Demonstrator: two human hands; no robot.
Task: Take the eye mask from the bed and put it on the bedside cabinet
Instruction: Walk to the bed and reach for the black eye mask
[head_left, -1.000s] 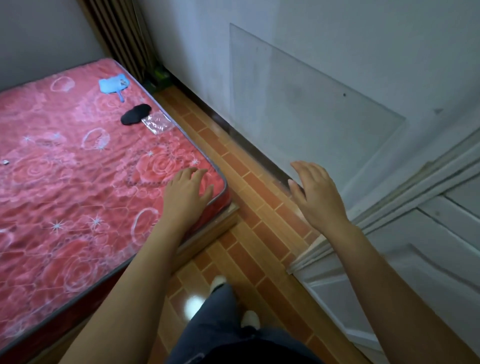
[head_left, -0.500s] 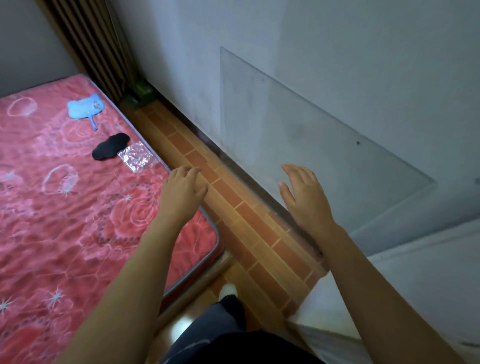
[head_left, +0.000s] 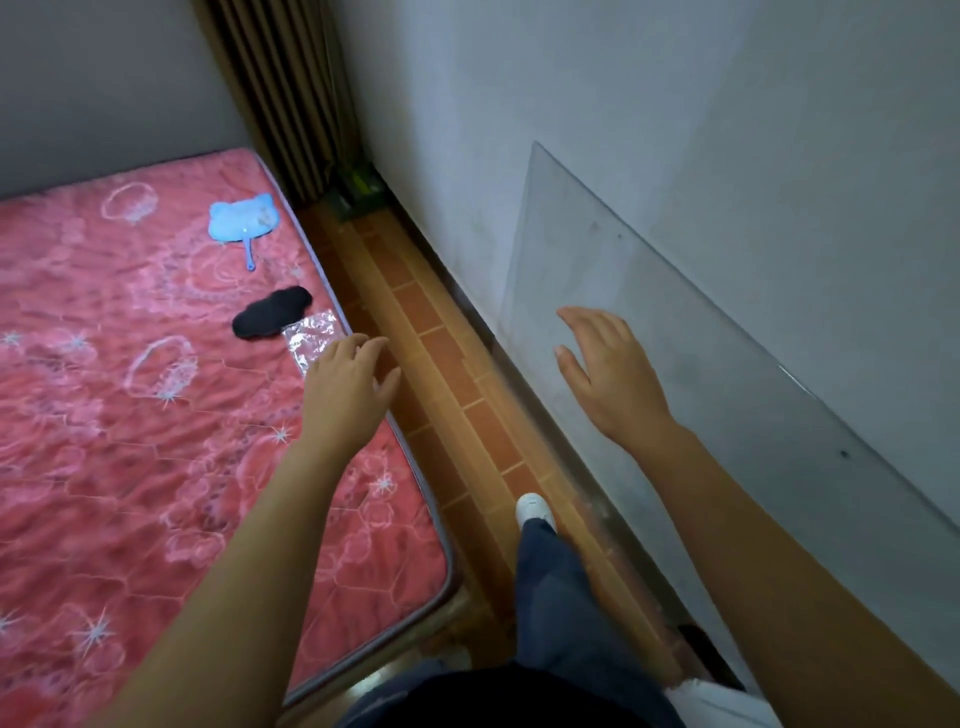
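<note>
A black eye mask (head_left: 271, 313) lies on the red quilted bed (head_left: 130, 415) near its right edge. A clear plastic wrapper (head_left: 310, 340) touches the mask on its right. My left hand (head_left: 347, 388) hovers over the bed's edge just short of the wrapper, fingers apart and empty. My right hand (head_left: 608, 369) is raised over the floor strip beside the wall, palm down, fingers spread, holding nothing. No bedside cabinet is in view.
A blue cat-shaped hand fan (head_left: 243, 221) lies farther up the bed. A narrow tiled floor strip (head_left: 441, 374) runs between bed and wall. A glass sheet (head_left: 675, 332) leans against the grey wall. Curtains (head_left: 285, 93) hang at the far corner. My leg and white shoe (head_left: 532, 508) stand on the floor.
I have walked forward along the bed. The eye mask and fan are now closer, and my left hand has come near the wrapper beside the mask. The white door has left the view.
</note>
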